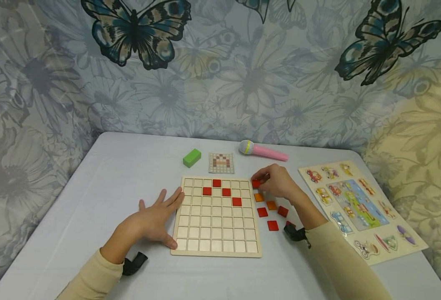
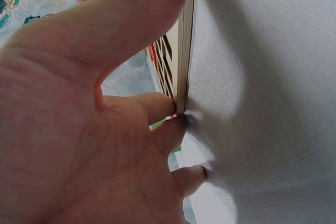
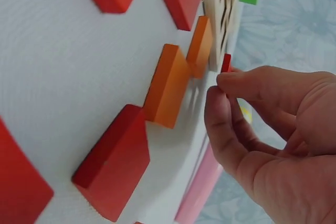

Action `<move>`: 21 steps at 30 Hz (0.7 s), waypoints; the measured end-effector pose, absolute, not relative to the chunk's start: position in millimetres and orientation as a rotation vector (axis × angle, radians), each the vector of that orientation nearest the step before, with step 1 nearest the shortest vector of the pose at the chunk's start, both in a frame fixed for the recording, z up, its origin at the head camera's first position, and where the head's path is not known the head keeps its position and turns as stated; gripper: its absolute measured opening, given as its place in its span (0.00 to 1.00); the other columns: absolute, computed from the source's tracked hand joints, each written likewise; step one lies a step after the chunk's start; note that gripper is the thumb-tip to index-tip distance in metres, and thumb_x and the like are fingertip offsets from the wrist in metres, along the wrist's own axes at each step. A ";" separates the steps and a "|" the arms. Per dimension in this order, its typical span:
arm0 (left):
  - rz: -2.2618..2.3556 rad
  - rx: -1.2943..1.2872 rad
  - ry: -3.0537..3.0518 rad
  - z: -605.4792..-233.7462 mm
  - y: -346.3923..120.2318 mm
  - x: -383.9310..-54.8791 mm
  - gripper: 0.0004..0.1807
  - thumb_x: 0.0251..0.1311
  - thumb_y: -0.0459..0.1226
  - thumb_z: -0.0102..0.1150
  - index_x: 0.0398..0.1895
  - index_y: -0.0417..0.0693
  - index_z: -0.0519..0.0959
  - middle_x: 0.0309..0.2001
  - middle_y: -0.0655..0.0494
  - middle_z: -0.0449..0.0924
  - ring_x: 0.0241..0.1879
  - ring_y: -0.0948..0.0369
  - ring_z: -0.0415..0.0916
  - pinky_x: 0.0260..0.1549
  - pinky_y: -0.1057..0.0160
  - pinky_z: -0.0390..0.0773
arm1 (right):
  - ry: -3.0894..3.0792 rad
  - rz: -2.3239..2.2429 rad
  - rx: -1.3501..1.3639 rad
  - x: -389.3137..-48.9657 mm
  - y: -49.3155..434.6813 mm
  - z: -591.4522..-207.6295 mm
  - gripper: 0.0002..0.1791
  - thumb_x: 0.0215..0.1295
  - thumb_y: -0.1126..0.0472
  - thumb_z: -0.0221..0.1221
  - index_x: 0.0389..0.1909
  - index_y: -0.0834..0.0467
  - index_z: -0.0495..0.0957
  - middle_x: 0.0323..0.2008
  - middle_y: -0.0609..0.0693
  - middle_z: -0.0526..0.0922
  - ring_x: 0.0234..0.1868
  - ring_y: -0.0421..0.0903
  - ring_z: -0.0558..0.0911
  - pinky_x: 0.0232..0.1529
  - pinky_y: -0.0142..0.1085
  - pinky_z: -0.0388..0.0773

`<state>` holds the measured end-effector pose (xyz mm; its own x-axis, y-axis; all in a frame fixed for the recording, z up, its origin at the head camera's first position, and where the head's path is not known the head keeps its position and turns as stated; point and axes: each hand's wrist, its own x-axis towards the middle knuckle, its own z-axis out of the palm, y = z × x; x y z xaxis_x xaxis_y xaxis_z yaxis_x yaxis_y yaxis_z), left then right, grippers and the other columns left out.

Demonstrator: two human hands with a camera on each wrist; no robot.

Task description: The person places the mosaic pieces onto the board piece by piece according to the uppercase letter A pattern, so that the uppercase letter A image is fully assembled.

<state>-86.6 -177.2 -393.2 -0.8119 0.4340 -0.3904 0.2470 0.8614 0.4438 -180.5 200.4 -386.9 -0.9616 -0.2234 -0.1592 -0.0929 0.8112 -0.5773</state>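
Observation:
A wooden grid board [image 1: 216,216] lies flat on the table, with several red square tiles [image 1: 237,201] set in its upper cells. My left hand [image 1: 154,218] rests at the board's left edge, fingers spread straight and thumb at the near left corner; the left wrist view shows the fingertips at the board's side. At the board's upper right corner, my right hand [image 1: 276,181] pinches a red tile [image 3: 226,62] between thumb and fingers. Beside the board on the right lie loose orange tiles [image 1: 271,205] and red tiles [image 1: 272,225], one of them partly hidden by the black wrist strap.
A small pattern card [image 1: 221,163] lies behind the board, between a green block [image 1: 192,158] and a pink toy microphone [image 1: 265,151]. To the right, beyond my forearm, is a picture puzzle board [image 1: 362,212]. A patterned curtain [image 1: 220,83] stands behind the table.

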 end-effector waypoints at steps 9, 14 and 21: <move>0.502 0.510 2.552 -393.6 -176.9 -87.4 0.79 0.30 0.54 0.88 0.86 0.50 0.47 0.87 0.54 0.35 0.84 0.37 0.32 0.60 0.11 0.34 | 2.715 -0.958 -0.230 -174.5 195.6 -379.7 0.14 0.57 0.68 0.73 0.46 0.56 0.91 0.42 0.52 0.89 0.42 0.49 0.83 0.40 0.37 0.79; 0.499 0.510 2.553 -393.9 -177.0 -87.4 0.79 0.31 0.55 0.88 0.86 0.50 0.47 0.87 0.55 0.35 0.84 0.37 0.31 0.60 0.11 0.34 | 2.694 -1.000 -0.224 -170.9 189.8 -378.0 0.14 0.57 0.68 0.73 0.45 0.57 0.91 0.41 0.53 0.90 0.40 0.50 0.82 0.38 0.38 0.79; 0.490 0.507 2.555 -392.9 -177.0 -86.9 0.78 0.31 0.55 0.88 0.86 0.50 0.47 0.87 0.55 0.35 0.84 0.37 0.32 0.60 0.11 0.35 | 2.663 -1.003 -0.201 -167.6 182.5 -375.3 0.13 0.58 0.69 0.72 0.45 0.57 0.91 0.38 0.52 0.88 0.38 0.49 0.80 0.37 0.37 0.78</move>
<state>-86.9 -177.0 -392.9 -0.8128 0.4341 -0.3885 0.2596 0.8669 0.4255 -167.6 182.5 -375.3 -0.9488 -0.2290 -0.2174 -0.0286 0.7480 -0.6631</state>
